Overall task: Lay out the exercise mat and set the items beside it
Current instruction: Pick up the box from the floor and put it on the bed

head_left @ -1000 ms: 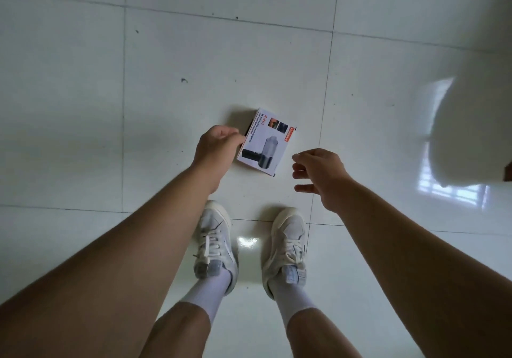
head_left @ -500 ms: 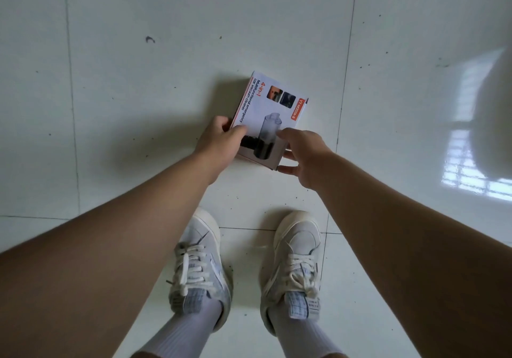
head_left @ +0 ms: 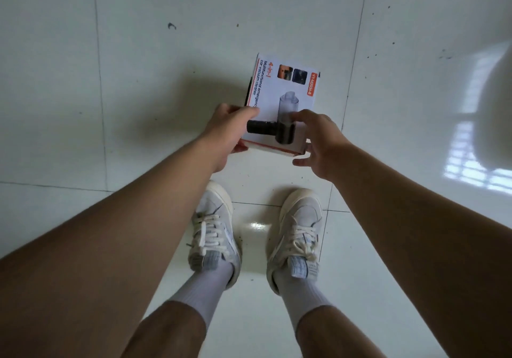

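Observation:
A white cardboard box (head_left: 279,91) printed with a car vacuum cleaner picture and orange trim is held above the floor in front of me. My left hand (head_left: 230,133) grips its left near corner, thumb on the top face. My right hand (head_left: 318,141) holds the right near corner, index finger lying on the top face and the other fingers beside and under it. No exercise mat is in view.
Glossy white floor tiles (head_left: 138,80) spread all around, with dark specks and a window's bright reflection (head_left: 476,150) at right. My two feet in pale sneakers (head_left: 213,227) and white socks stand just below the box.
The box was lying on the floor with only my left hand on it. My right hand has come in and taken hold, and the box has come up closer to the camera.

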